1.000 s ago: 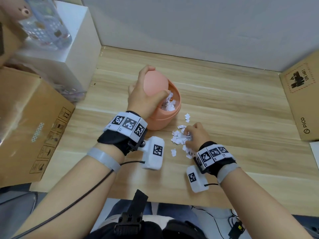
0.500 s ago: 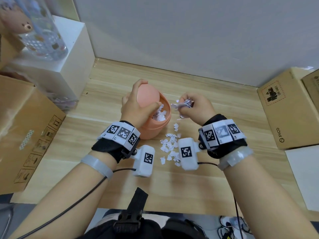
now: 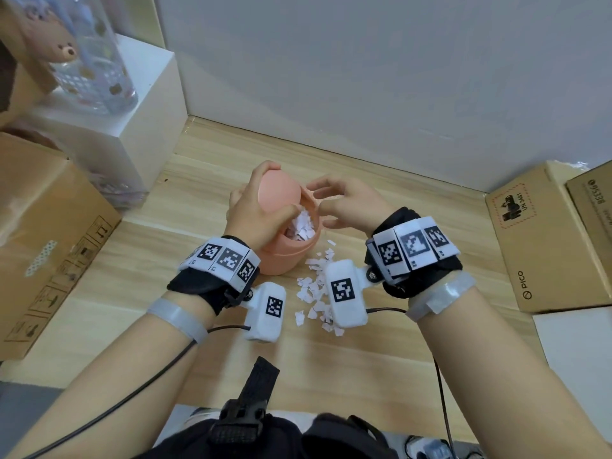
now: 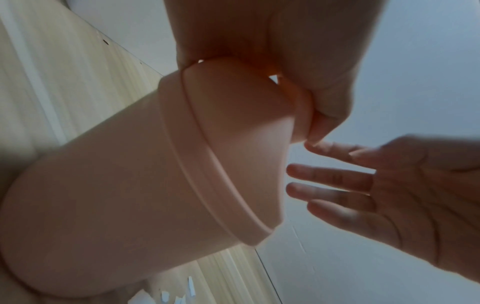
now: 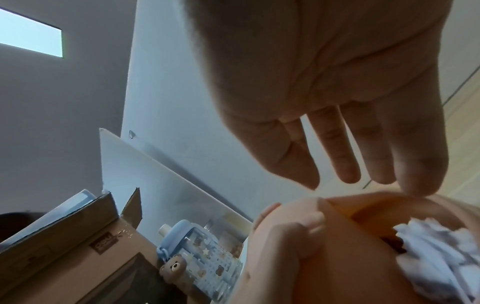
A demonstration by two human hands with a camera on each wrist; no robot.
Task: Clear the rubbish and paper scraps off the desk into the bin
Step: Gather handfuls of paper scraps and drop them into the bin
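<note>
A small peach-pink bin (image 3: 284,256) stands on the wooden desk, its swing lid (image 3: 280,197) tipped up. My left hand (image 3: 256,207) grips that lid, thumb at the opening, fingers over the top. White paper scraps (image 3: 301,226) fill the bin's mouth. My right hand (image 3: 344,207) hovers just right of the rim with fingers spread and nothing in it; the left wrist view shows its straight fingers (image 4: 335,176) beside the bin (image 4: 130,195). More loose scraps (image 3: 313,289) lie on the desk in front of the bin, partly hidden by the right wrist camera.
A white block (image 3: 126,127) with a patterned water bottle (image 3: 89,61) stands at the back left. Cardboard boxes flank the desk on the left (image 3: 43,233) and right (image 3: 543,236). A white wall closes the back. White sheet (image 3: 576,352) at right front.
My right hand pinched scraps off the desk, lifted them to the bin's mouth and has let them go; its fingers are now spread. The left hand kept holding the lid.
</note>
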